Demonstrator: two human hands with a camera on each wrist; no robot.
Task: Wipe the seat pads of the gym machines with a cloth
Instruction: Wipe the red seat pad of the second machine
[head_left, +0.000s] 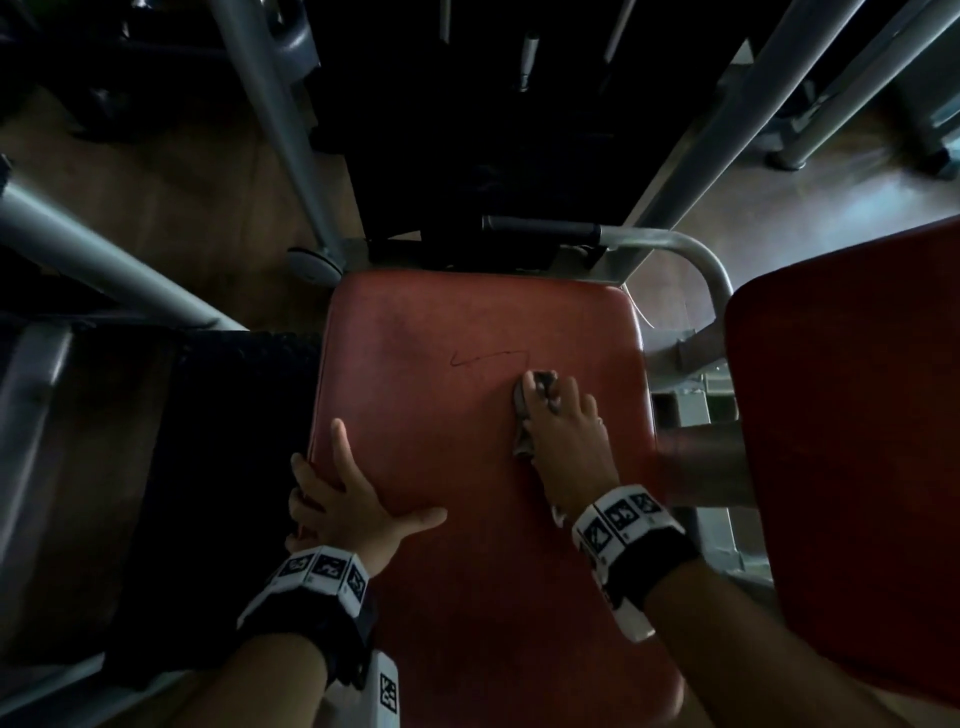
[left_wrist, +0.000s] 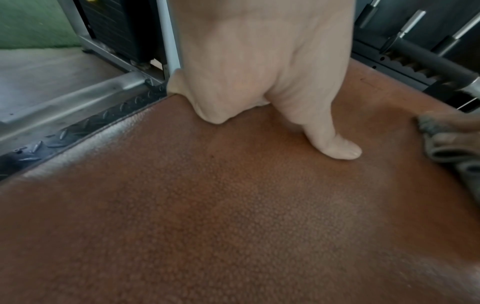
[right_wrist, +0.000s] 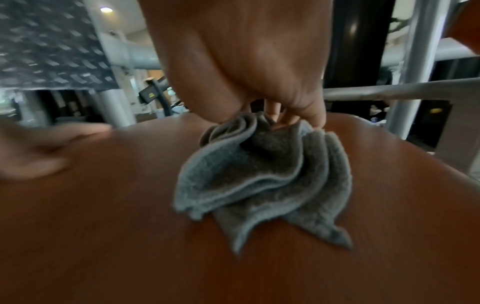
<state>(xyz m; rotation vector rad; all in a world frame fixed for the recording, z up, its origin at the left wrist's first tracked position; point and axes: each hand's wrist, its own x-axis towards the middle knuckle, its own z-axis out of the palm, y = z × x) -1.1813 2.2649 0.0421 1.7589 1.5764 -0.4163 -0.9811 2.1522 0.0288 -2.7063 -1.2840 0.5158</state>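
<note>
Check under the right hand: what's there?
A crumpled grey cloth under the right hand, pressed on the red seat pad. The pad beneath the cloth is covered.

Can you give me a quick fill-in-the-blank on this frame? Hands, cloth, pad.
1. The cloth is held by the ____ hand.
2. The left hand rests on the pad's ____ edge.
3. The cloth's colour is ____.
4. The scribble lies on the ____.

Missing: right; left; grey; pad
</note>
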